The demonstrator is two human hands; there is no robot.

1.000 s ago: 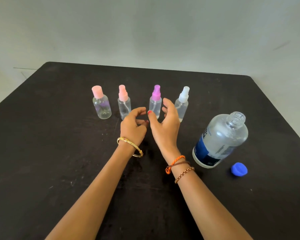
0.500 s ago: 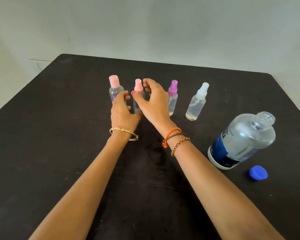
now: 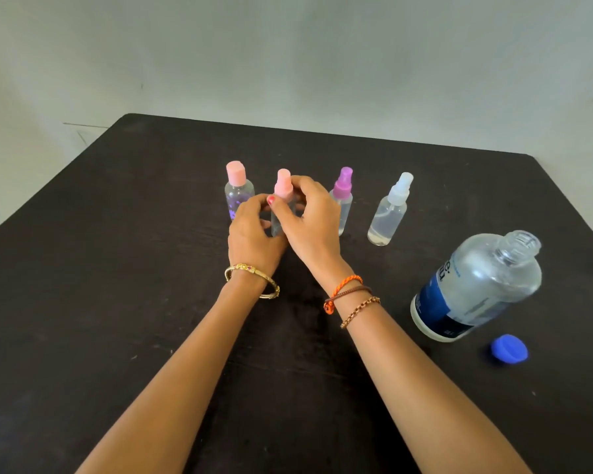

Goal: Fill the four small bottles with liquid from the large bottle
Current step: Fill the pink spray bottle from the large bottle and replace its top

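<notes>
So the dark bench (image 3: 83,319) takes up most of the view, set against a plain pale wall (image 3: 288,56). Biggest thing on it is the large bottle (image 3: 476,285), clear with a blue label, standing uncapped over by the right edge, a bit nearer the front than the little ones. Looks mostly see-through, can't really tell how much liquid is in it.

Both forearms come in from the front edge and meet around the middle. The left hand (image 3: 250,234) has its fingers curled around the body of the pink spray bottle (image 3: 283,200), and the right hand (image 3: 314,220) is pinching that same bottle's pink top between thumb and fingers. Gold bangle (image 3: 252,278) on the left wrist, orange and brown thread bands (image 3: 348,297) on the right.

The four small bottles sit in a row toward the far edge: the pink-capped bottle (image 3: 238,189) on the left, then the one being held, then the purple spray bottle (image 3: 343,200), then the white spray bottle (image 3: 391,210), which has a little liquid at the bottom.

Smallest bit is the blue cap (image 3: 509,348), lying loose just in front of the large bottle near the right edge.
</notes>
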